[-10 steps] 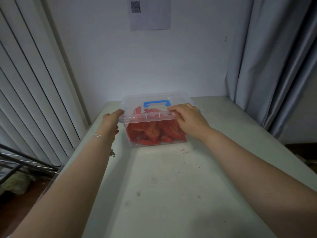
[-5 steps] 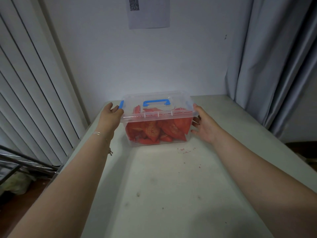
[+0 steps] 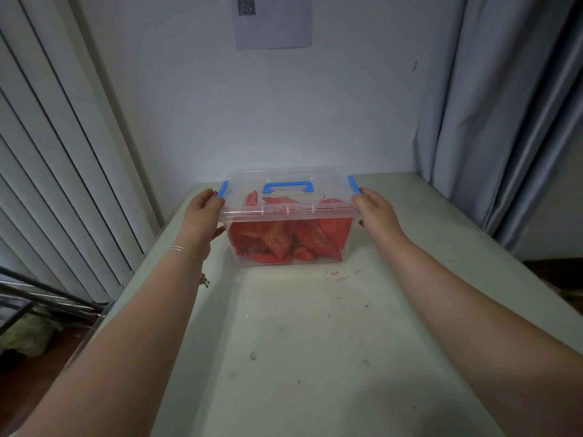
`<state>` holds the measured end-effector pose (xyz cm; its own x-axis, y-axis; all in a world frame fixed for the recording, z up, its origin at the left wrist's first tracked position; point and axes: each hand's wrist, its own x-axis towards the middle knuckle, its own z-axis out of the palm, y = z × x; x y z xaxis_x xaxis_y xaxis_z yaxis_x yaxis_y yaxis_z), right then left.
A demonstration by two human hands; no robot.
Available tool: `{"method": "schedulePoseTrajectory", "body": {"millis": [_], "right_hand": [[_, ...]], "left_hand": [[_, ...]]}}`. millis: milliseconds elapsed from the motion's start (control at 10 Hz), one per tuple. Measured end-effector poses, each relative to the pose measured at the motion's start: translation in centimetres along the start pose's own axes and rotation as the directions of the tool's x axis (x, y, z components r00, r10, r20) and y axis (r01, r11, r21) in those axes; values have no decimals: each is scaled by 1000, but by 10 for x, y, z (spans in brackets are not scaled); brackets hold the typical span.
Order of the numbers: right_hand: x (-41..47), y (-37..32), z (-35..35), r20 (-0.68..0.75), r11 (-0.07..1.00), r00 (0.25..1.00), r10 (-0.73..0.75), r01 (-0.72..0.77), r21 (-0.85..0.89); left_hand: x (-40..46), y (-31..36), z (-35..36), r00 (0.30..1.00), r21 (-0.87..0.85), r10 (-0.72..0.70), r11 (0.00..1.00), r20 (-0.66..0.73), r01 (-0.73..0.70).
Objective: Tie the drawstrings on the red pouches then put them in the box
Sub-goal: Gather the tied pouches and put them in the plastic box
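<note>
A clear plastic box [image 3: 345, 244] stands at the far end of the white table [image 3: 315, 342], its clear lid [image 3: 328, 178] on top with a blue handle [image 3: 287, 186]. Several red pouches [image 3: 284, 241] lie heaped inside. My left hand [image 3: 202, 216] grips the box's left end, thumb up by the left blue latch [image 3: 222, 188] and fingers under the rim. At the right end my right hand [image 3: 375, 212] holds the box the same way, thumb beside the right blue latch [image 3: 353, 183].
The wall stands right behind the box. Vertical blinds [image 3: 63, 152] hang on the left, a grey curtain [image 3: 504, 105] on the right. Red crumbs [image 3: 342, 275] dot the table in front of the box. A metal frame [image 3: 38, 298] sits low at the left.
My right hand left the lid's front edge and went to the box's right end. My left hand shifted up to the left latch. Both blue latches now show.
</note>
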<state>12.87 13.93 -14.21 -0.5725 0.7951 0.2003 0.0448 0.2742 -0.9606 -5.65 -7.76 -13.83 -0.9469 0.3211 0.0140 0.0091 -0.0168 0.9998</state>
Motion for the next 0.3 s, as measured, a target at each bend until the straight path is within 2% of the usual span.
{"method": "schedulePoseTrajectory", "body": {"millis": [100, 200, 300], "right_hand": [[-2, -6, -5, 57, 996, 998, -14, 19, -82], [1, 0, -5, 21, 978, 1000, -8, 12, -207], [-17, -18, -10, -157, 966, 959, -237, 215, -143]], "left_hand": [[-10, -5, 4, 999, -3, 48, 999, 15, -48], [-21, -23, 7, 997, -55, 78, 996, 31, -76], [-33, -50, 4, 1000, -34, -20, 999, -19, 20]]}}
